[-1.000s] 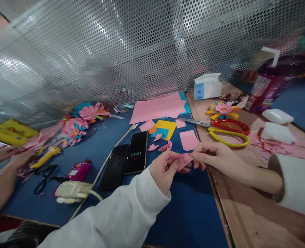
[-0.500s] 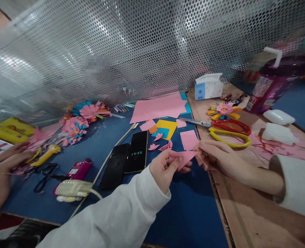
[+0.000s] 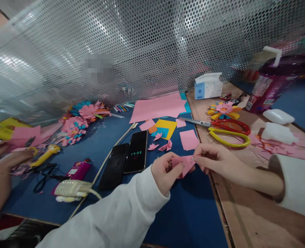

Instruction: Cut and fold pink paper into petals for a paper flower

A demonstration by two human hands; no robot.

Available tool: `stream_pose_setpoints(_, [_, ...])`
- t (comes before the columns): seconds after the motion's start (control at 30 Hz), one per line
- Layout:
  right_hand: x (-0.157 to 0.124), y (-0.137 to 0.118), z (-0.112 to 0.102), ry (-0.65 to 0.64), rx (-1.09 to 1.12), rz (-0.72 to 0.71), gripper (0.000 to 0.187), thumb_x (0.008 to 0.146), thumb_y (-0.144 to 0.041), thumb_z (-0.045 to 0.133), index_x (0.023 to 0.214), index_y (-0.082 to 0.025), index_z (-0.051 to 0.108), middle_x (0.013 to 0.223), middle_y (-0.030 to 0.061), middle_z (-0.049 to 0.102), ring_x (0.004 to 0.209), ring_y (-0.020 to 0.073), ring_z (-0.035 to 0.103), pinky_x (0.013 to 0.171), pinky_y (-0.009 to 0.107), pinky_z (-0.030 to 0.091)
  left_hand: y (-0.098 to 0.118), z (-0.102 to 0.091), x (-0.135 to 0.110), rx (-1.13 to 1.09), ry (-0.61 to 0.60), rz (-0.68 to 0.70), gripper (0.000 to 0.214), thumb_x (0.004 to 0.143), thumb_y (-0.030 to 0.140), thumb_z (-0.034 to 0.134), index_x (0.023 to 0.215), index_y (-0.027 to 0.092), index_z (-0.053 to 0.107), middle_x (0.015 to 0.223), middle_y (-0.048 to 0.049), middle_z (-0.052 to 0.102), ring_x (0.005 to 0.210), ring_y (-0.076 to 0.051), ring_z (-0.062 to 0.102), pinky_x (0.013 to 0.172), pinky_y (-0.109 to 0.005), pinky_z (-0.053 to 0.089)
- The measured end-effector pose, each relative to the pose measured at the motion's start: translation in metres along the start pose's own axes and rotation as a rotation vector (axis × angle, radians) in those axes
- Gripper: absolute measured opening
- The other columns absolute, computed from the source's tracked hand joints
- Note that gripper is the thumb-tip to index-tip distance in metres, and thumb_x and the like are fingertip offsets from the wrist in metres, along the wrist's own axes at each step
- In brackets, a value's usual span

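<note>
Between my hands is a small folded piece of pink paper (image 3: 182,162), held above the blue tabletop. My left hand (image 3: 167,172) pinches its left part, thumb on top and fingers underneath. At its right end my right hand (image 3: 210,156) grips the edge between thumb and fingers. Just beyond the hands lies a small stack of pink paper squares (image 3: 188,139). Several small folded pink paper shapes (image 3: 165,146) rest to the left of that stack, by a yellow sheet (image 3: 170,127) and a blue square (image 3: 160,132).
Red-and-yellow-handled scissors (image 3: 230,132) lie right of the stack. Two phones (image 3: 136,151) and a cable with a pale plug (image 3: 73,188) are at left. Behind stand a tissue pack (image 3: 208,86) and a purple cup (image 3: 276,82). Another person's hands (image 3: 10,158) work with pink paper at far left.
My right hand has moved its thumb onto the pink paper's right end, and the paper is turned and lowered slightly. The other person's hands now hold up a pink sheet.
</note>
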State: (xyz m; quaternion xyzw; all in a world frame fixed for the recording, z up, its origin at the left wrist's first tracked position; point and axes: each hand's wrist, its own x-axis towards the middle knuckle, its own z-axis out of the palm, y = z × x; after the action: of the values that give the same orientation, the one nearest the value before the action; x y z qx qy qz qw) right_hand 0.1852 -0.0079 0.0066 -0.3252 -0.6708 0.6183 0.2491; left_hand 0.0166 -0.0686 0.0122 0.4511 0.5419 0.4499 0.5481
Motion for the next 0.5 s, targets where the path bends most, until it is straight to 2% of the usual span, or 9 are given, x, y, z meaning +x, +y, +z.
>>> stream_pose_setpoints(0.13, [-0.0018,0.0,-0.0009,-0.005,-0.021,-0.004,0.03,0.076,-0.042,0.059,0.068,-0.015,0.049,0.056,-0.0022,0.049,0.05,0.0072,0.047,0.046,0.018,0.038,0.0046,0.0024,-0.0031,-0.01,-0.013,-0.045,0.025,0.067,0.035,0.068,0.07,0.014,0.054,0.073,-0.009,0.071,0.072,-0.021,0.068,0.06,-0.028,0.051])
stream_pose_setpoints(0.27, [-0.003,-0.0043,0.0006,-0.029,-0.006,0.031,0.03,0.077,-0.044,0.057,0.071,-0.016,0.049,0.056,-0.0028,0.049,0.046,0.0062,0.045,0.041,0.017,0.035,0.0053,0.0034,-0.0038,-0.014,-0.019,-0.043,0.025,0.068,0.036,0.067,0.071,0.014,0.054,0.075,-0.0093,0.07,0.07,-0.02,0.068,0.061,-0.028,0.051])
stream_pose_setpoints(0.5, [-0.0042,-0.0047,0.0046,-0.069,0.019,0.05,0.031,0.076,-0.043,0.059,0.067,-0.016,0.045,0.053,-0.0044,0.047,0.038,0.0032,0.039,0.036,0.016,0.032,0.0021,-0.0017,-0.0008,0.183,-0.047,0.018,0.028,0.071,0.041,0.062,0.069,0.014,0.056,0.064,-0.006,0.066,0.059,-0.014,0.061,0.053,-0.024,0.045])
